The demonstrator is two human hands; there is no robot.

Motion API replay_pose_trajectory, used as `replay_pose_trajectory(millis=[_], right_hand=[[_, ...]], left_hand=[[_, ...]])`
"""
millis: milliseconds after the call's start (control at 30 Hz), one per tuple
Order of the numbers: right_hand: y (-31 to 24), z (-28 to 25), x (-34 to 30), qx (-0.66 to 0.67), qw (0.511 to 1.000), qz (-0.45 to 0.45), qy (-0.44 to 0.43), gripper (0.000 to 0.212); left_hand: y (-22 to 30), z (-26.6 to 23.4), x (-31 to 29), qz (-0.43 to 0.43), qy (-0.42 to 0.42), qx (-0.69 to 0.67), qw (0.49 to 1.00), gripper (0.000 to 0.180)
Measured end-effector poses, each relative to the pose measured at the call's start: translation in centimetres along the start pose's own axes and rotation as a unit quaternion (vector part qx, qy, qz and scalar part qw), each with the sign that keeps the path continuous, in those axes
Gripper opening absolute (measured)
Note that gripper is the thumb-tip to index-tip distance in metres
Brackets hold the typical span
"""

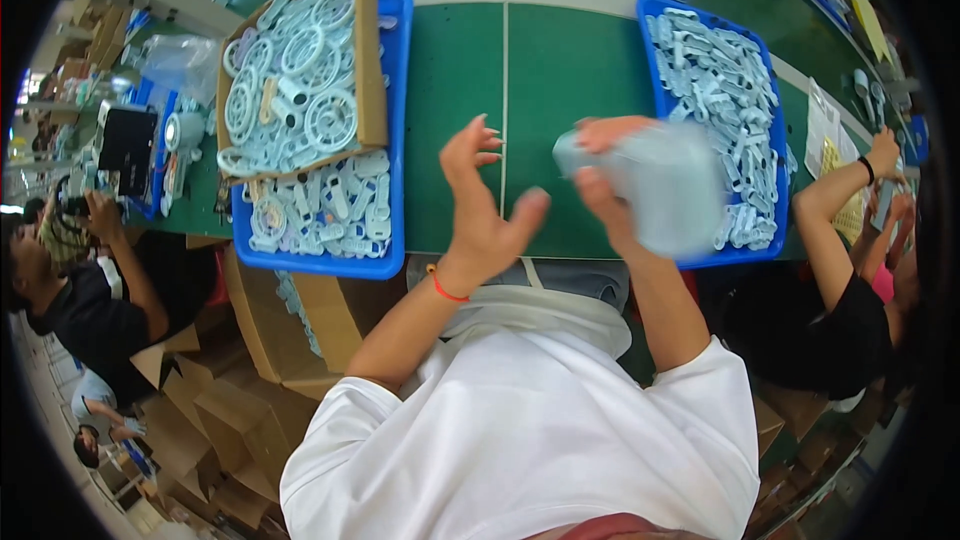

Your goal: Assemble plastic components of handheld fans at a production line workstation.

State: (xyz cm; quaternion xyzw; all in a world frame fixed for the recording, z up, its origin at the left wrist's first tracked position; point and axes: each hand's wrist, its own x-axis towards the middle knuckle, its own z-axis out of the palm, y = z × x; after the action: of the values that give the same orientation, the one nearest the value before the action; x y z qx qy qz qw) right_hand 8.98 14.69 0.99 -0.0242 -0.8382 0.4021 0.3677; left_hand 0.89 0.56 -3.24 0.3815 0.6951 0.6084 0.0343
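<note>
My right hand (608,175) grips a pale blue plastic piece (675,190), thumb and fingers at its left end. Motion blurs the piece, so I cannot make out its exact kind. It is held above the table, beside the left edge of a blue tray (652,12) full of small pale blue plastic parts (715,90). Left of it, my left hand (482,205) is raised over the green table (560,70), fingers and thumb apart, holding nothing.
On the left, a cardboard box (372,70) of pale blue ring-shaped parts (303,50) rests on another blue tray (398,140) of parts. Open cartons (235,410) stand below the table at left. Co-workers sit on both sides, one with an arm (830,195) on the right.
</note>
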Motion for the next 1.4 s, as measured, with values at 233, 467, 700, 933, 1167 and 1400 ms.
replay_pose_trajectory(millis=[233,467,700,933,1167,1400], right_hand=[[0.0,2.6,0.5,-0.101,0.994,-0.044,0.004,0.013],[-0.7,3.7,0.4,-0.153,0.949,0.075,-0.267,0.047],[0.0,0.4,-2.5,-0.162,0.954,0.076,-0.240,0.065],[0.7,0.8,-4.0,-0.209,0.958,0.027,-0.193,0.063],[0.2,0.3,-3.6,-0.140,0.967,0.081,-0.197,0.060],[0.3,0.3,-3.7,-0.092,0.973,0.101,-0.186,0.057]], left_hand=[[0.2,-1.7,-1.0,-0.108,-0.015,-0.055,0.992,0.012],[4.8,-1.4,-1.7,0.370,-0.045,0.138,0.918,0.027],[2.9,-2.4,1.2,0.123,-0.181,0.372,0.902,0.060],[1.8,-1.4,1.3,0.169,-0.161,0.433,0.871,0.044],[2.5,-2.0,1.1,0.118,-0.190,0.379,0.898,0.052],[3.0,-2.2,1.7,0.095,-0.196,0.357,0.909,0.050]])
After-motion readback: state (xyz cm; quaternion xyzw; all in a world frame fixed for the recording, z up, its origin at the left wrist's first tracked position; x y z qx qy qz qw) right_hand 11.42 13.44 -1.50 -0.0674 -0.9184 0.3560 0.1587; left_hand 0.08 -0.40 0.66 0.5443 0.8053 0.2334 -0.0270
